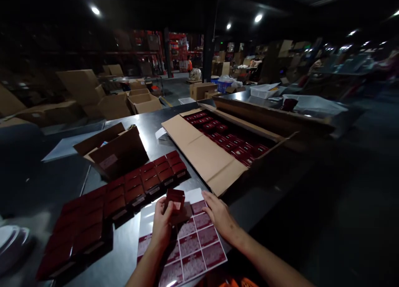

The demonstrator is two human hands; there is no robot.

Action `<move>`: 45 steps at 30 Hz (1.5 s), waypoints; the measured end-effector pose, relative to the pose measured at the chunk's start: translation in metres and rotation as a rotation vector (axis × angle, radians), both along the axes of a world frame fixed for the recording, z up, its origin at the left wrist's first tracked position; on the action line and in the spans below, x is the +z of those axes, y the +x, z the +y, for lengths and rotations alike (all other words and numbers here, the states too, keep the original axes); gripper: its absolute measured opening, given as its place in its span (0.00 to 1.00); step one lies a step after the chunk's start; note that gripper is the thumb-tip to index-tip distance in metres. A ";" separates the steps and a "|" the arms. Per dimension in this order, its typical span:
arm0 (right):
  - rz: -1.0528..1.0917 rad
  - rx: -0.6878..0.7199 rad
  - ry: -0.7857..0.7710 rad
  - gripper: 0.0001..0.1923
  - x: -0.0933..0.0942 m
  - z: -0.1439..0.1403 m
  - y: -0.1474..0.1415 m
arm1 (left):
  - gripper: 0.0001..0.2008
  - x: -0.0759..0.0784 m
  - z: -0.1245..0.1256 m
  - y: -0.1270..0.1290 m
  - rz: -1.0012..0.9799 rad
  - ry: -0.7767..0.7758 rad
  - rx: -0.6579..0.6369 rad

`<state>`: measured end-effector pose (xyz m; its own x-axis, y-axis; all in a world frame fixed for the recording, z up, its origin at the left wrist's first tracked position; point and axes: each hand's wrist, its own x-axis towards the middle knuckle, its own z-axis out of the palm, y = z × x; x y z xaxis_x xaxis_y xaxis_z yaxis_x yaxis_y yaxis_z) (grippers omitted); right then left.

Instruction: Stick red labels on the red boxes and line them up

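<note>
Dim warehouse racking and stacked cartons are filling the background, and we are standing at a dark metal table (149,120) under ceiling lights. Our left hand (162,224) is holding a small dark red box (175,199) just above the table, fingers curled closed around its lower edge, the box tilted so its pale label panel is facing us. Our right hand (220,214) is lying flat on a sheet of red labels (199,245), fingers spread open and gripping nothing, fingertips near the sheet's upper right corner. That sheet is lying on the table directly beneath the held box.

To the left of the sheet, rows of red boxes (124,191) are sitting packed side by side on the table, running back toward a small open brown carton (115,152). Beyond our right hand, a large open cardboard case (202,152) is lying with flaps spread, more red boxes lined up inside it. A white object is showing at the lower left edge; we cannot tell what it is.
</note>
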<state>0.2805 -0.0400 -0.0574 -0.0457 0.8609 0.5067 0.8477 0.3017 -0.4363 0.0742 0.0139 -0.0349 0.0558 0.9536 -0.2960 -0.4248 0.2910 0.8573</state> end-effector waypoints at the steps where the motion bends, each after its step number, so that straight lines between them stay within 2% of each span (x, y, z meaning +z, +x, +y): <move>1: 0.000 0.008 -0.007 0.19 0.002 0.001 0.001 | 0.35 0.001 -0.002 0.000 0.016 0.019 -0.008; 3: 0.016 0.053 -0.011 0.16 0.003 0.002 0.002 | 0.33 0.004 -0.008 0.000 0.035 0.072 -0.026; 5: 0.040 0.116 -0.003 0.19 -0.001 0.006 0.006 | 0.32 0.005 -0.010 0.001 0.040 0.101 0.003; 8: -0.002 0.101 0.060 0.23 -0.019 0.021 0.019 | 0.33 0.002 -0.001 0.001 0.039 0.122 0.059; 12: -0.109 0.186 0.165 0.21 -0.037 0.030 0.034 | 0.33 0.001 0.006 0.001 0.023 0.135 0.076; 17: -0.212 0.172 0.206 0.24 -0.039 0.022 0.036 | 0.34 0.003 0.003 0.002 0.018 0.160 0.057; 21: -0.144 0.126 0.199 0.22 -0.020 0.020 0.024 | 0.32 0.001 0.006 0.001 0.039 0.159 0.056; 25: 0.057 0.085 0.122 0.18 0.007 0.013 0.006 | 0.32 -0.004 0.003 -0.001 0.032 0.122 0.022; 30: 0.049 0.025 -0.023 0.13 0.014 0.007 -0.001 | 0.31 -0.014 0.008 -0.005 0.007 0.093 -0.040; 34: 0.053 0.125 -0.061 0.10 0.024 -0.009 -0.001 | 0.31 -0.016 0.007 -0.006 -0.002 0.107 -0.048; 37: 0.190 0.196 0.013 0.08 0.039 -0.019 0.001 | 0.29 -0.014 0.006 -0.005 -0.017 0.138 -0.040; 39: 0.402 0.140 0.113 0.03 0.048 -0.021 0.001 | 0.30 -0.011 0.007 -0.005 -0.046 0.167 -0.058; 41: 0.601 0.048 0.203 0.14 0.056 -0.018 0.000 | 0.32 -0.007 0.007 -0.006 -0.084 0.200 -0.097; 42: 0.667 0.019 0.242 0.16 0.060 -0.015 -0.001 | 0.34 -0.005 0.008 -0.008 -0.103 0.218 -0.120; 45: 0.736 0.012 0.334 0.07 0.070 0.000 -0.009 | 0.37 0.004 0.007 -0.012 -0.143 0.270 -0.159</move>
<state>0.2719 -0.0399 0.0122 0.3915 0.6601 0.6411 0.3738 0.5225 -0.7663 0.0617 0.0214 -0.0305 0.2327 0.9725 -0.0124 -0.5139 0.1338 0.8473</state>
